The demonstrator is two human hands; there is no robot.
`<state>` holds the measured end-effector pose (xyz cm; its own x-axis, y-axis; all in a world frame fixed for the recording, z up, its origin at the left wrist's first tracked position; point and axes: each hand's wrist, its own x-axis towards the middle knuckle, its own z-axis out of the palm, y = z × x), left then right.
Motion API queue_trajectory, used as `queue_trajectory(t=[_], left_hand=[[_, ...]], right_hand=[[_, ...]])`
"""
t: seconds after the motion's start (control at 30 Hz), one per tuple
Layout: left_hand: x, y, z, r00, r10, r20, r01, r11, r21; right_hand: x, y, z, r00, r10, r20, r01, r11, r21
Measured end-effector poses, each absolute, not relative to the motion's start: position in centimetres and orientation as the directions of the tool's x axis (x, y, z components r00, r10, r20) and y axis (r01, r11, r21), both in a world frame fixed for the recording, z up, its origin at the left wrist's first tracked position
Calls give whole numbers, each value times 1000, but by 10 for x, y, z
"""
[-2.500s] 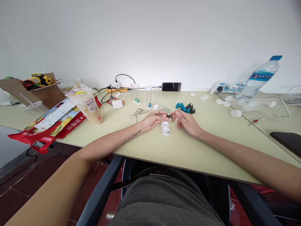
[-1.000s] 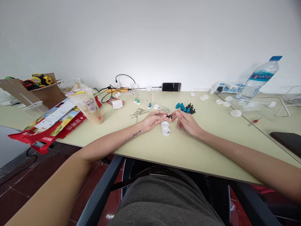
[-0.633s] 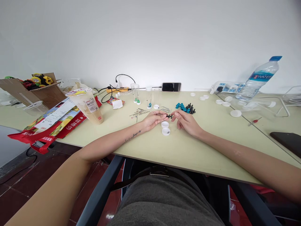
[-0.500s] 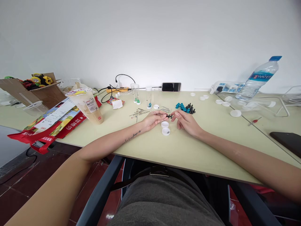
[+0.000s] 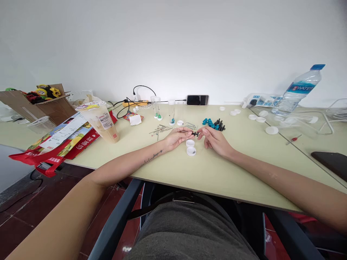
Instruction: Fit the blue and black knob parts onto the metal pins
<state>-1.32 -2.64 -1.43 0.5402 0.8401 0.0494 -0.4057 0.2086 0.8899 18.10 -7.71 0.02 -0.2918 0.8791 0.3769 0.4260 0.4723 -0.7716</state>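
Thumb and fingers of my left hand (image 5: 179, 139) pinch a small black plastic piece (image 5: 195, 134) with a spool-like end. Thin metal pins (image 5: 181, 130) also stick out along those fingers. Just to the right, my right hand (image 5: 213, 139) has bent fingers held apart. Its index fingertip is at the black piece's right end; whether it presses on it is too small to tell. Below the hands lie two round white caps (image 5: 191, 151), the nearer one with something small and dark inside. Loose teal and black pieces (image 5: 214, 124) are heaped beyond my right hand.
Metal pins (image 5: 160, 129) lie scattered left of the hands. Behind them stand clear tubes (image 5: 171, 112) with white caps and a phone (image 5: 197, 100). A drink cup (image 5: 101, 124) and red bag (image 5: 84, 144) are left; a water bottle (image 5: 299, 88) and more white caps (image 5: 271, 130) are right.
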Motion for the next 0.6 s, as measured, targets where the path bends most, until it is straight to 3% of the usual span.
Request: queue_trajectory(t=[0.6], left_hand=[[-13, -25, -15, 541, 839, 57, -394, 193, 899]], right_hand=[[181, -77, 0, -298, 876, 380, 425, 478, -769]])
